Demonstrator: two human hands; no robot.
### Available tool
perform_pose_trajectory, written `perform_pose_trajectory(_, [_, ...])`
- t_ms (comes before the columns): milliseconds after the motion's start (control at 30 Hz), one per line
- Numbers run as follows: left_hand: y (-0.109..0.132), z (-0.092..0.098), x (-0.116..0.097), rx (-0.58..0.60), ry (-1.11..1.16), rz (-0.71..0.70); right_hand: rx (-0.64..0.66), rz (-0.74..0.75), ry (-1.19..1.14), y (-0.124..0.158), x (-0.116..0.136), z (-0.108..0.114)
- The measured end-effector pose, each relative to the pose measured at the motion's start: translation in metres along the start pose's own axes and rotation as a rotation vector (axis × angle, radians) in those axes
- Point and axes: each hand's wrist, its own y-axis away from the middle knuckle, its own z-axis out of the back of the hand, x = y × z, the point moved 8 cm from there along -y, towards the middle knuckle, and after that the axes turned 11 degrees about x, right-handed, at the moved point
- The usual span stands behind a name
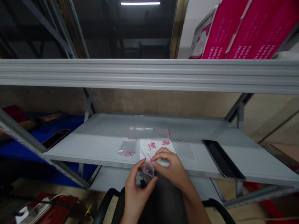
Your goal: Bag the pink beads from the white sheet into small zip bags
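Between thumb and fingers, my left hand [138,189] grips a small clear zip bag [148,169], its mouth spread wide. A pink bead or so shows inside the bag. My right hand [170,166] is at the bag's upper edge with thumb and forefinger pinched together; what is between them, if anything, is hidden. Just beyond my hands lies a white sheet [145,152] carrying two groups of pink beads [152,145]. Left of the sheet rests a clear zip bag with pink pieces [128,147]. Another clear bag [184,149] lies flat to the right, and one more [161,133] behind.
A black tablet [223,159] lies on the right of the grey shelf table [105,127], overhanging its front edge. A metal beam [149,74] crosses above, with pink boxes [243,31] on it. At far left, a person's arm [50,117] rests on a blue surface.
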Motion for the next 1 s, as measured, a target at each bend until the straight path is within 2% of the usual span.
perform_pose_trajectory(100, [0.005, 0.005, -0.008, -0.014, -0.038, -0.052, -0.148, -0.041, 0.113, -0.003, -0.016, 0.014])
perform_pose_trajectory(167, [0.011, 0.010, -0.015, -0.042, -0.053, -0.135, -0.212, -0.057, 0.200, -0.008, -0.030, 0.016])
perform_pose_trajectory(333, [0.024, 0.020, -0.031, -0.114, -0.007, -0.372, -0.207, -0.070, 0.296, -0.024, -0.054, 0.000])
perform_pose_trajectory(433, [0.026, 0.022, -0.033, -0.140, -0.012, -0.421, -0.193, -0.082, 0.347, -0.029, -0.058, -0.009])
perform_pose_trajectory(767, [0.013, 0.014, -0.024, -0.080, -0.153, -0.265, -0.186, -0.111, 0.377, -0.037, -0.058, -0.013])
perform_pose_trajectory(900, [0.009, 0.013, -0.019, -0.080, -0.189, -0.170, -0.175, -0.059, 0.288, -0.031, -0.037, -0.006])
perform_pose_trajectory(1000, [0.006, 0.010, -0.015, -0.072, -0.187, -0.132, -0.104, 0.001, 0.163, -0.017, -0.011, -0.001])
